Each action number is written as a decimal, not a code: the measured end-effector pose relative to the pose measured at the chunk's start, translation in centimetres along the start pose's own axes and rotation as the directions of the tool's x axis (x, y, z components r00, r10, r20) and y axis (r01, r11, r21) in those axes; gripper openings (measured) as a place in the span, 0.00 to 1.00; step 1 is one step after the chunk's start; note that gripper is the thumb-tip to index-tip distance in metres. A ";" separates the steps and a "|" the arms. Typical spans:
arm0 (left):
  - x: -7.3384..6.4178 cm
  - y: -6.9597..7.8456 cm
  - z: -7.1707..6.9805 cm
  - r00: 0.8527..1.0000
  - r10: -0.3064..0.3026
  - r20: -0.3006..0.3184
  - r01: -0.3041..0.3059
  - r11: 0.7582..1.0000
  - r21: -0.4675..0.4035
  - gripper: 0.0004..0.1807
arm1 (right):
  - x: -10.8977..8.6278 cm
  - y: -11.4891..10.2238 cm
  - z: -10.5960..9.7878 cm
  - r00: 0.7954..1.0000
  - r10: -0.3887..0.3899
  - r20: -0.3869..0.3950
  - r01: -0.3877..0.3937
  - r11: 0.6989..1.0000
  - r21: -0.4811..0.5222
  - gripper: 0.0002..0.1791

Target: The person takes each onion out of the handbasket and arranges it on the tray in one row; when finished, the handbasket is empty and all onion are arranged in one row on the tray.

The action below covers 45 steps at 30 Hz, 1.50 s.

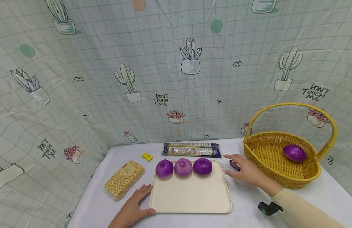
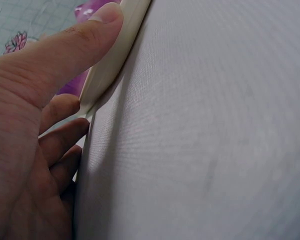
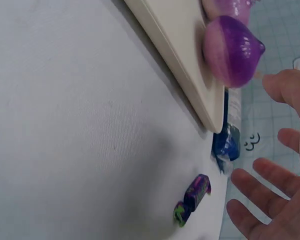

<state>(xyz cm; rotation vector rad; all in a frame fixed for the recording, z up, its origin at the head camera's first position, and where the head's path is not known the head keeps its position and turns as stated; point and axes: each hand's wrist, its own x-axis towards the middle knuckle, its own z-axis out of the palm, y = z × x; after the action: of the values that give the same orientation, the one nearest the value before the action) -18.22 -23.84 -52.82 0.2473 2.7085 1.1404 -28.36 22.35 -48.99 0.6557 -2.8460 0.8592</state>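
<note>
My left hand (image 1: 134,204) lies at the near left corner of a cream tray (image 1: 193,198), its thumb against the rim in the left wrist view. Along the tray's far side sit three purple onions, a dark one (image 1: 164,168), a paler one (image 1: 183,167) and another dark one (image 1: 203,167). Right of the tray, my right hand (image 1: 245,170) hovers with fingers spread and nothing held. Closest to it is a purple wrapped candy (image 3: 196,193), partly hidden by the hand in the head view. One more purple onion (image 1: 294,153) rests inside a yellow wicker basket (image 1: 281,181).
A pack of yellow corn kernels (image 1: 124,180) lies left of the tray, with a small yellow wrapped candy (image 1: 147,156) beyond it. Long dark-blue packets (image 1: 191,150) lie behind the tray. The basket's tall handle (image 1: 291,104) arches at the right; a patterned cloth hangs behind.
</note>
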 end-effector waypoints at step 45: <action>-0.1 0.2 -0.1 1.000 0.009 0.012 -0.009 1.000 -0.004 0.54 | -4.7 5.6 -11.8 0.986 0.160 -0.047 -0.162 0.985 -0.055 0.36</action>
<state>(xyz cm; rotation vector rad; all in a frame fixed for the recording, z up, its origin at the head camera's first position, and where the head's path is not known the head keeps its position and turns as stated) -18.13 -23.74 -52.58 0.2658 2.6971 1.1426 -26.85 34.74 -42.95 0.4000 -2.9046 0.7970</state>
